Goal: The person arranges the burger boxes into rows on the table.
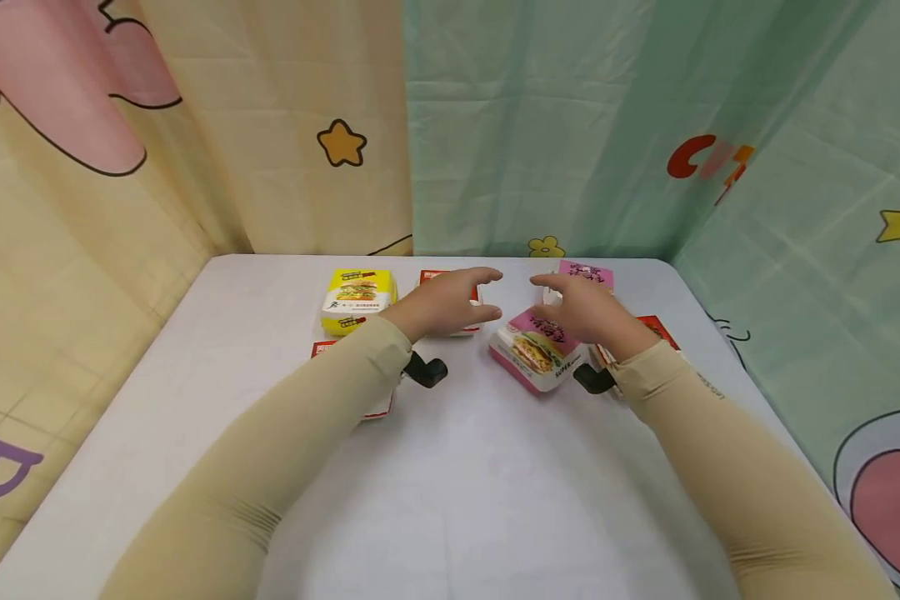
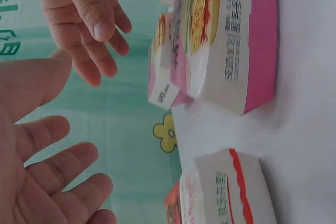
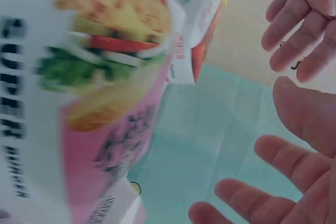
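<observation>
My left hand (image 1: pixel 450 302) hovers over a red and white burger box (image 1: pixel 465 331), fingers spread and holding nothing. Facing it, my right hand (image 1: pixel 581 308) has its thumb and fingers apart and overlaps a pink and white burger box (image 1: pixel 532 354) in the head view. That box sits turned at an angle, its printed burger large in the right wrist view. Just behind stands a second pink box (image 1: pixel 596 273), partly covered by the right hand. Both palms face each other above the boxes in the left wrist view, with a gap between the hands.
A yellow and white burger box (image 1: pixel 358 296) stands at the back left. Another red and white box (image 1: pixel 378 410) is mostly hidden under the left forearm; a further red one (image 1: pixel 660 329) lies behind the right wrist. Curtains (image 1: pixel 532 125) border the white table (image 1: pixel 450 500).
</observation>
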The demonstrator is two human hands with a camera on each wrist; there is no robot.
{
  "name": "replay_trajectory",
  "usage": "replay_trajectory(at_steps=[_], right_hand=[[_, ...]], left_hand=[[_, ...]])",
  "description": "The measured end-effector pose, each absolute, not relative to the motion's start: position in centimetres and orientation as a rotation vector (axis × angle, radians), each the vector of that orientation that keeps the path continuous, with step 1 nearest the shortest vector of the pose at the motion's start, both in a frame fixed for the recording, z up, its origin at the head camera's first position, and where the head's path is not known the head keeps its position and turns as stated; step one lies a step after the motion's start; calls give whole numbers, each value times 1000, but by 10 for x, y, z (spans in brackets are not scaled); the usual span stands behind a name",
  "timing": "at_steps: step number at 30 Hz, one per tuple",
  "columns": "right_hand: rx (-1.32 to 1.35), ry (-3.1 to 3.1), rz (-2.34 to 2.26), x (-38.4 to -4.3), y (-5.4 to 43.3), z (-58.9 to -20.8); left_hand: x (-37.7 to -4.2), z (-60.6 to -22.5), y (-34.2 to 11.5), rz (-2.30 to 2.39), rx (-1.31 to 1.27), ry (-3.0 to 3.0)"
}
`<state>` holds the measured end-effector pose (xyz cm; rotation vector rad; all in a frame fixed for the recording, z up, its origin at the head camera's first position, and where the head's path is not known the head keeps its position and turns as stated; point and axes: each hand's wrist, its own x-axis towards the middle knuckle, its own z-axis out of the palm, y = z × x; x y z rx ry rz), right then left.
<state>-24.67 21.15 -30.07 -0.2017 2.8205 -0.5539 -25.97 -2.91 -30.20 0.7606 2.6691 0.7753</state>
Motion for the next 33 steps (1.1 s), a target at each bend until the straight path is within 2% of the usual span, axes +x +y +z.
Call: replay_trajectory(at_steps=[4, 16, 24, 33], right_hand=[[-121, 2820, -620, -232, 217, -313], [-124, 2950, -565, -202, 223, -349], [-71, 2888, -518, -199, 226, -361], [-56, 2868, -544, -199, 229, -367]], left_hand=[[-249, -314, -14, 765, 772, 2643], [-241, -355, 16, 762, 741, 2592], [-240, -376, 25, 621, 801, 2662], [-237, -381, 26, 614, 807, 2712]])
